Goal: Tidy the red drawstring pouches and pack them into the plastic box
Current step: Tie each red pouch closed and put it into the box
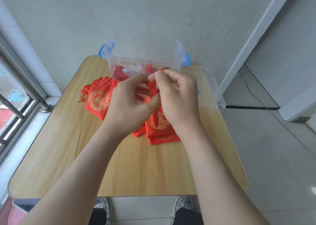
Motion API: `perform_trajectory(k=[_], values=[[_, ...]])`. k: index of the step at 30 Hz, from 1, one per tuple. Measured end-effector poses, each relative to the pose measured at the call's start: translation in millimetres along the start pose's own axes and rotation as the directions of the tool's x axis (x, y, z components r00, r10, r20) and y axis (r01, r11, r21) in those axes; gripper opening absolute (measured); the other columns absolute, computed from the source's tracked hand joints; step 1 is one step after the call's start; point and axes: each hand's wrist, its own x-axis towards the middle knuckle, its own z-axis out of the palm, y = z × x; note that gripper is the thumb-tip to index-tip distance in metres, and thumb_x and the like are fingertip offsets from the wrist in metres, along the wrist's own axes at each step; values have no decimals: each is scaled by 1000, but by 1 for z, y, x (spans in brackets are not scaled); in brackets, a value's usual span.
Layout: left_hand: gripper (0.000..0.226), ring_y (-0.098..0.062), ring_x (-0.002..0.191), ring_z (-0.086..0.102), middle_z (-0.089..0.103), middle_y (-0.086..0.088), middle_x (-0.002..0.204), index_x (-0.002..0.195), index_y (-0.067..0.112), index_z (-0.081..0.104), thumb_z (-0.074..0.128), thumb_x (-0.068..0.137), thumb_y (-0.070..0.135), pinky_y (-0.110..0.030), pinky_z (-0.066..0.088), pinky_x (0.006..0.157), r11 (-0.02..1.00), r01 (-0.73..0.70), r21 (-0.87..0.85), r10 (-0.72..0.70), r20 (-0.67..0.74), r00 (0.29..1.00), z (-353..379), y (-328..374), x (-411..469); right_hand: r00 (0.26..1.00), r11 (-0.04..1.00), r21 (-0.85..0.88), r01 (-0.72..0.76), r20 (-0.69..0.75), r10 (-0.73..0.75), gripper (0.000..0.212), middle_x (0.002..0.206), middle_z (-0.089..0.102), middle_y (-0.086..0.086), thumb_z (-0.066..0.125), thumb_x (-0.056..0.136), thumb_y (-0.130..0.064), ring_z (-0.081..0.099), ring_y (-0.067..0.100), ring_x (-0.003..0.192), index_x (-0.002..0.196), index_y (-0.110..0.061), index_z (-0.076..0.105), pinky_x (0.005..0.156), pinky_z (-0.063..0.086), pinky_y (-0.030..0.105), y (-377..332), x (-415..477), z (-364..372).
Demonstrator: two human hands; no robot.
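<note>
Table [51,156] and room?
– Pale wood against a grey wall, window at left; clear box [145,60] at the far edge, pouches inside.
Held pouch [159,122]?
– Mid-table, long axis running away from the person, mouth at the far end, bottom lying over other pouches.
Hands?
– Left hand [126,105] and right hand [177,98] meet over the mouth, backs up, fingertips pinching the gathered neck.
</note>
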Motion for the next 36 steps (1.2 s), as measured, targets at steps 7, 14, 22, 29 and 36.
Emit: perform_trajectory(k=[7,14,22,29,36], values=[[27,6,59,62,78,18,106,118,27,72,79,93,21,-18,45,64,987,-19,159,23,-24,999,0,-5,2,999,999,43,9,-46,-7,18,72,75,8,71,95,-17,69,25,72,82,-11,82,70,57,39,-1,1,-6],[26,-9,75,79,79,8,108,117,17,74,67,98,2,-41,65,75,999,11,32,-12,55,998,3,0,-1,997,989,137,-52,-52,59,28,83,63,37,72,86,-26,63,37,70,78,1,76,72,57,48,0,4,-5],[14,-21,76,73,76,2,84,96,19,74,64,105,24,-42,58,73,998,-1,60,1,1,1000,5,-4,-1,988,991,88,-97,-108,106,22,89,74,24,65,91,-7,65,20,71,88,-20,82,70,52,25,0,7,-13],[24,-22,85,75,79,6,90,96,25,78,56,106,24,-51,60,83,991,131,19,-129,-88,988,0,-12,2,969,880,-437,-184,71,238,10,69,71,-11,69,85,-25,66,1,71,78,-24,77,66,53,20,0,2,-21],[27,-13,84,76,79,7,86,90,19,76,55,107,19,-44,61,84,972,231,-36,-234,-133,963,1,-8,1,958,786,-617,-38,200,204,10,71,72,5,70,86,-20,70,28,77,81,-14,75,71,61,43,18,-3,-15]])
